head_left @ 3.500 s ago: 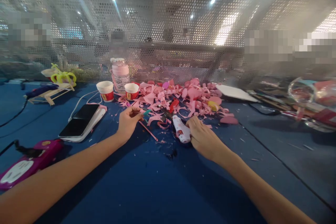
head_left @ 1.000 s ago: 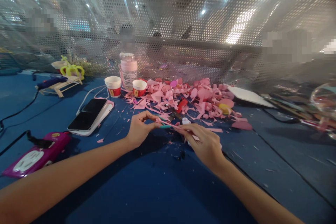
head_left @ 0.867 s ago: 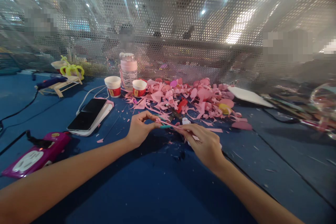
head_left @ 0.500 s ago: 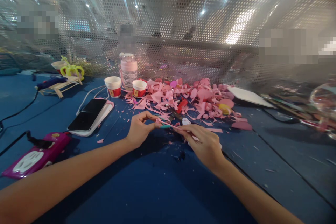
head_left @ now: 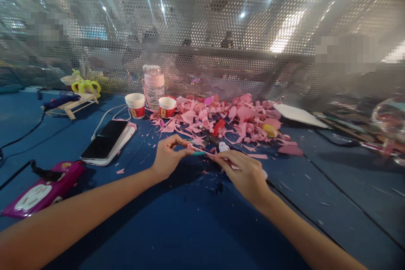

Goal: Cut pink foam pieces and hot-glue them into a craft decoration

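Note:
A thin pink strip (head_left: 204,150) stretches between my two hands, low over the blue table. My left hand (head_left: 171,156) pinches its left end between thumb and forefinger; the long nails are teal. At the other end, the fingertips of my right hand (head_left: 245,171) are closed on the strip. Just behind my right hand lies a white-tipped tool (head_left: 223,147) with a dark cord, partly hidden by the hand. Beyond both hands spreads a heap of pink cut pieces (head_left: 247,114), with a red piece (head_left: 219,126) and a yellow piece (head_left: 268,130) among them.
Two paper cups (head_left: 135,105) and a pink-lidded bottle (head_left: 154,86) stand behind. To the left are a phone (head_left: 104,140), a magenta power strip (head_left: 44,187) and a glue gun (head_left: 61,101) on a wooden rack. A white pad (head_left: 299,116) lies right, before a perforated metal screen (head_left: 202,29).
Both hands stay almost in place, still holding the pink strip. The strip and fingertips have shifted very slightly, and the whole view has moved a little.

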Tool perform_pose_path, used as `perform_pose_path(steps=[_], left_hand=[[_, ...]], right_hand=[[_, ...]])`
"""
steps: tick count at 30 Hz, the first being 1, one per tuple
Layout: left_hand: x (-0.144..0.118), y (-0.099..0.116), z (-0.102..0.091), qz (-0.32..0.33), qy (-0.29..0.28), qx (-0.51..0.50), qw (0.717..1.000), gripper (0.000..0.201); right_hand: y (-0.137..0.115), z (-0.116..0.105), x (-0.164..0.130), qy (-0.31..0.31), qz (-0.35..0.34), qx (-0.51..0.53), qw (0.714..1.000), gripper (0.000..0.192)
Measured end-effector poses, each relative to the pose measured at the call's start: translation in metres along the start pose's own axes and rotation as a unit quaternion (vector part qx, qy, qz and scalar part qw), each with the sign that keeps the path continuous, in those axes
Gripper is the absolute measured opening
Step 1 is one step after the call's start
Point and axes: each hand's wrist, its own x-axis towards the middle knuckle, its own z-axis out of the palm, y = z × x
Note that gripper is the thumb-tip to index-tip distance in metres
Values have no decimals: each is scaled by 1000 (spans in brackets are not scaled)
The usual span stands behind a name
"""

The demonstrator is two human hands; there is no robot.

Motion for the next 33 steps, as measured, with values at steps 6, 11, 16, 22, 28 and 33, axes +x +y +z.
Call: perform_pose_path(steps=[6, 11, 16, 22, 28, 33], left_hand=[[-1, 0, 1, -4, -2, -11, 1000, 18], [-1, -1, 1, -1, -2, -19, 1000, 18], [-1, -1, 1, 1, -6, -30, 1000, 19], [-1, -1, 2, -6, -8, -35, 999, 19], [-1, -2, 1, -5, -11, -39, 999, 19], [0, 0, 2, -14, -9, -54, 998, 20]], right_hand=[[0, 0, 0, -7, 8, 1, 1000, 11], [0, 0, 0, -12, 16, 3, 1000, 10], [-1, -1, 0, -24, 25, 2, 999, 12], [-3, -2, 1, -46, 35, 1, 998, 15], [-2, -2, 1, -48, 31, -11, 998, 20], [-3, -2, 1, -47, 24, -10, 999, 20]])
